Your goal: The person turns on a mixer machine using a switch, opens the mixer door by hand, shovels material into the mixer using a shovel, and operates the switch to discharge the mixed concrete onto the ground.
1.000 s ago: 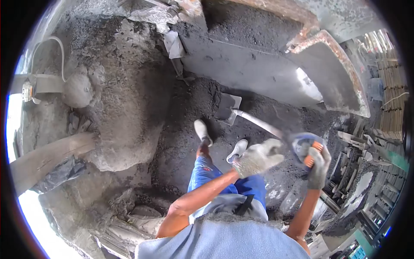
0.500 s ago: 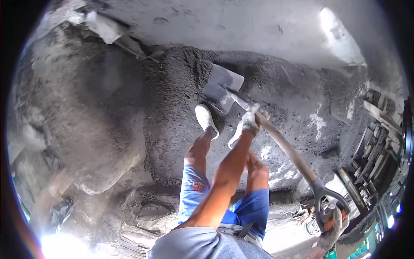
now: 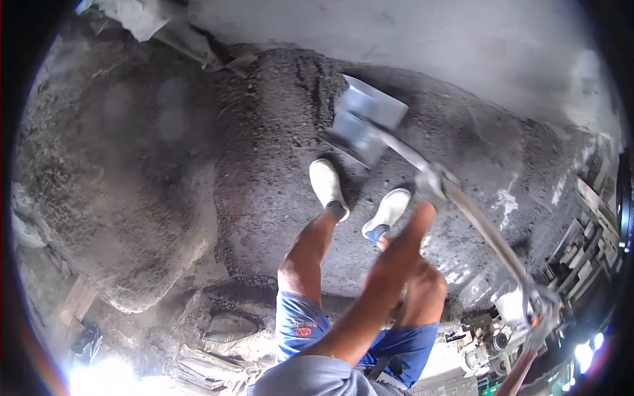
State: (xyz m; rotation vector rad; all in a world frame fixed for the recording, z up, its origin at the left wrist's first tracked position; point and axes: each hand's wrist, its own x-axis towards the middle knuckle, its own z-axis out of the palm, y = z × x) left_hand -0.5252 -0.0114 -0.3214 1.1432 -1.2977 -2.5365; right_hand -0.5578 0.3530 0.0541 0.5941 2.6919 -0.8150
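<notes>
We stand on the dark sand heap (image 3: 277, 171) with the shovel (image 3: 422, 168), its blade at the heap's top edge, our gloved left hand (image 3: 432, 183) clenched round its shaft, right hand (image 3: 538, 323) gripping the handle

The shovel (image 3: 366, 122) blade has swung forward, up the dark pile (image 3: 277, 132).

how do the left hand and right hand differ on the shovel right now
The left hand grips low on the shaft, near the blade; the right hand holds the D-grip at the top end. The left hand sits above the dark pile; the right hand is near the picture's lower edge. Both wear light gloves and hold the shovel.
</notes>
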